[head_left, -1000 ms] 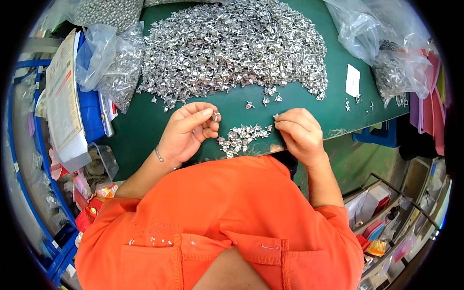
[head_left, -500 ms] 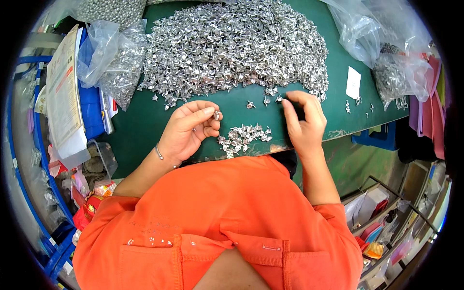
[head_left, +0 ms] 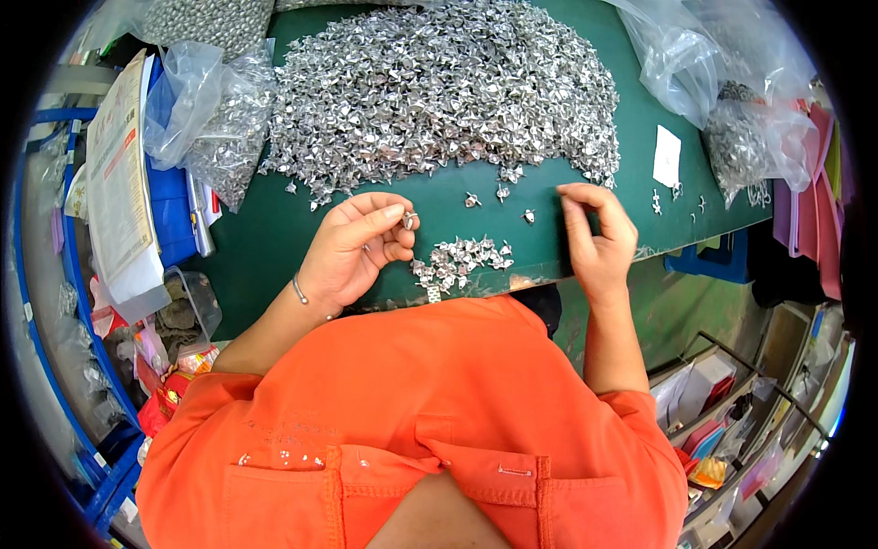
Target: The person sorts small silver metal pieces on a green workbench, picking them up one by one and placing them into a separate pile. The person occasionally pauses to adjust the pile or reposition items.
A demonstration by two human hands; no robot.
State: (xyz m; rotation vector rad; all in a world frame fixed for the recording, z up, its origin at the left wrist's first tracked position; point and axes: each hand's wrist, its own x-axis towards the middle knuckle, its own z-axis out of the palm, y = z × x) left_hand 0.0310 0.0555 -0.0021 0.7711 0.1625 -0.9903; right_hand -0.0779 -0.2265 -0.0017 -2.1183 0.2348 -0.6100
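Note:
My left hand [head_left: 355, 245] pinches a small silver metal piece [head_left: 409, 220] between thumb and forefinger, its other fingers curled. To the right, my right hand [head_left: 602, 240] is held over the green table [head_left: 366, 291] near its front edge. Its thumb and forefinger are bent and slightly apart, with nothing visible between them. A loose metal piece [head_left: 529, 217] lies to the left of that hand. Between my hands, close to the edge, sits a small heap of similar pieces [head_left: 462, 263]. Beyond them spreads a large pile of metal pieces [head_left: 448, 91].
Clear plastic bags of metal parts stand at the left [head_left: 229, 119] and right [head_left: 739, 142]. A white paper slip [head_left: 668, 156] lies at the right, beside a few small metal pieces. Papers [head_left: 123, 183] lean by a blue bin [head_left: 172, 201] at left.
My right hand has moved right, away from the loose pieces. The piece by its fingertips now lies apart, a little closer to me. My left hand has stayed in place.

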